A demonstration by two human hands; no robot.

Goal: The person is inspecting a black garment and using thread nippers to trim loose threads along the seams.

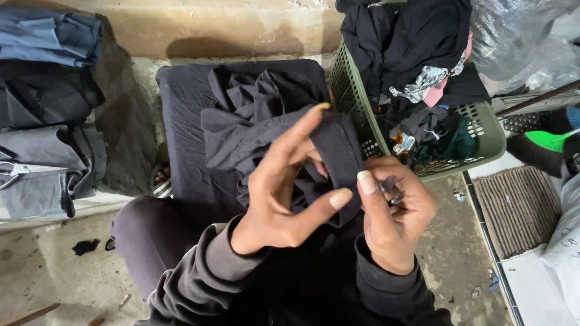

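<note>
We hold the dark garment (272,121) taut just before the green basket (483,130): our left hand (281,193) pinches its stitched hem, our right hand (396,217) grips a small clipper. Best keep the hem stretched. Beyond, folded clothes (48,102) lie stacked far left of the basket.

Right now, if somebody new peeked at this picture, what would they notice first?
First, the two bare hands in the middle: the left hand and the right hand pinch a dark grey cloth garment by its stitched hem. Behind them to the right, a green plastic laundry basket overflows with black clothes. On the far left, a stack of folded grey and blue fabric rests, with scissors on top.
</note>
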